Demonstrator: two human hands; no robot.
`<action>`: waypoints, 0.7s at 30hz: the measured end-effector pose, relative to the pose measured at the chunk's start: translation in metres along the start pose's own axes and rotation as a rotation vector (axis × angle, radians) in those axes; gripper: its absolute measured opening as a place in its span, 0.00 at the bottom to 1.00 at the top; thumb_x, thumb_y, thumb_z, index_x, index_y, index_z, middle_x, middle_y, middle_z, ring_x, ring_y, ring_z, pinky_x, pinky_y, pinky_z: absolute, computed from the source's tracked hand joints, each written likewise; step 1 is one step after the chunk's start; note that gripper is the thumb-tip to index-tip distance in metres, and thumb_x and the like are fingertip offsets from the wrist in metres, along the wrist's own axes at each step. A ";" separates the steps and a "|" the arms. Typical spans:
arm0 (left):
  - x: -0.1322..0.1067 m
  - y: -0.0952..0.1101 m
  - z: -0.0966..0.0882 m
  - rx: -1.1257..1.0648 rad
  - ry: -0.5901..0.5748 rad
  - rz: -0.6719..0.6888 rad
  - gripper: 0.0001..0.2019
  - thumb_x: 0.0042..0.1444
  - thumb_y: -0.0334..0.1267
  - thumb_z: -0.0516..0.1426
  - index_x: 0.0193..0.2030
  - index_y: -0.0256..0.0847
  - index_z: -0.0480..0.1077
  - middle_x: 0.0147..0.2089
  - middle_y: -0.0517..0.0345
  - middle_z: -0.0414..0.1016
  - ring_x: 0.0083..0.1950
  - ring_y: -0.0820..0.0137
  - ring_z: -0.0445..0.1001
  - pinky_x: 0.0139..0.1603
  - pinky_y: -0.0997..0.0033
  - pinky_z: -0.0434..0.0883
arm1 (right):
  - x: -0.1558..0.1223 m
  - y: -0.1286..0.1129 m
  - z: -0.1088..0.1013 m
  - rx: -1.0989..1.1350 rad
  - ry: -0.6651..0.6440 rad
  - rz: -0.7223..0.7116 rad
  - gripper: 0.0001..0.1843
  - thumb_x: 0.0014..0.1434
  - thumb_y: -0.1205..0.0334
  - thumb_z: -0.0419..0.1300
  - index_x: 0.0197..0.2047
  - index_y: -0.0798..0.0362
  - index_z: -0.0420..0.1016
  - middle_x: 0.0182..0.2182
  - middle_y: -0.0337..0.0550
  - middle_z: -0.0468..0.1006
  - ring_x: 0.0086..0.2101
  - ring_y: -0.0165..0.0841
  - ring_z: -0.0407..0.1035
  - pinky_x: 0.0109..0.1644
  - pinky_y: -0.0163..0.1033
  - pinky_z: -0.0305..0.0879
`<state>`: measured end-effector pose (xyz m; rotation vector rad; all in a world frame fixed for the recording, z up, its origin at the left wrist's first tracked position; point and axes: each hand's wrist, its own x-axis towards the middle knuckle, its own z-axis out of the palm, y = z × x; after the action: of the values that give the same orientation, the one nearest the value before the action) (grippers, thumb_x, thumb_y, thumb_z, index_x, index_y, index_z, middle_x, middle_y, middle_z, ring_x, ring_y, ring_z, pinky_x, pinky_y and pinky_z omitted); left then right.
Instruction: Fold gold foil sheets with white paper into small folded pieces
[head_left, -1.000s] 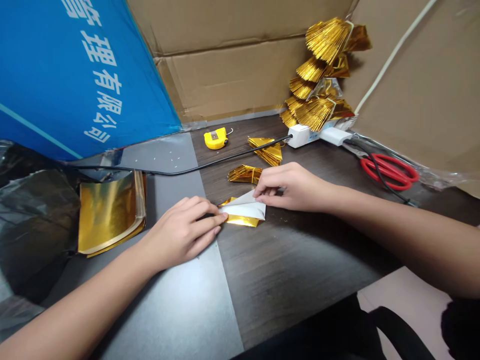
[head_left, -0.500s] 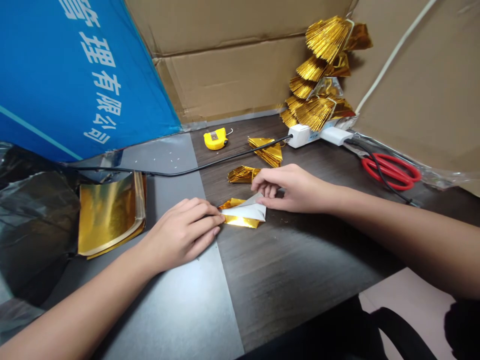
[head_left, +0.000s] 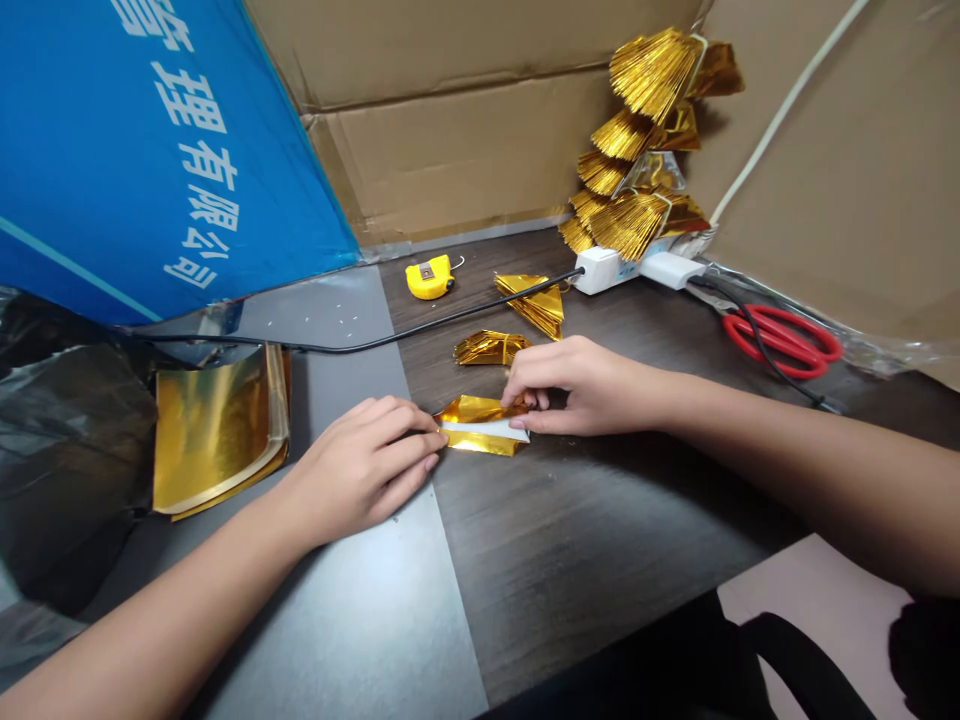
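A sheet of gold foil paper (head_left: 481,442) with a white underside lies partly folded on the dark tabletop. Its left end is held down under the fingertips of my left hand (head_left: 379,455), whose fingers are curled close together. My right hand (head_left: 574,388) pinches the sheet's right side between thumb and fingers. Between its two gold edges a narrow strip of white shows. Just beyond the right hand lie a banded bundle of folded gold paper (head_left: 489,348) and another folded gold bundle (head_left: 534,305).
A stack of gold sheets (head_left: 214,430) lies left, beside a black plastic bag (head_left: 67,470). Behind are a yellow tape measure (head_left: 430,278), a black cable (head_left: 420,328) and a white power strip (head_left: 600,270). Fanned gold bundles (head_left: 630,150) pile above it; red-handled scissors (head_left: 784,340) lie right.
My right hand has shifted slightly down, laying the raised white flap over, so more gold and less white shows. My left hand stays in place.
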<state>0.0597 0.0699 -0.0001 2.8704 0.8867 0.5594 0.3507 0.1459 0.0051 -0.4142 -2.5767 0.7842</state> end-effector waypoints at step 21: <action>0.001 0.002 -0.001 -0.058 0.042 -0.060 0.06 0.65 0.29 0.55 0.46 0.35 0.73 0.46 0.48 0.73 0.46 0.69 0.73 0.47 0.70 0.74 | 0.001 -0.006 0.002 -0.016 -0.148 -0.152 0.14 0.66 0.75 0.54 0.44 0.54 0.80 0.44 0.48 0.75 0.44 0.32 0.70 0.49 0.37 0.68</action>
<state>0.0612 0.0689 0.0011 2.7803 0.9438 0.6300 0.3477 0.1402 0.0071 -0.1672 -2.7146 0.7670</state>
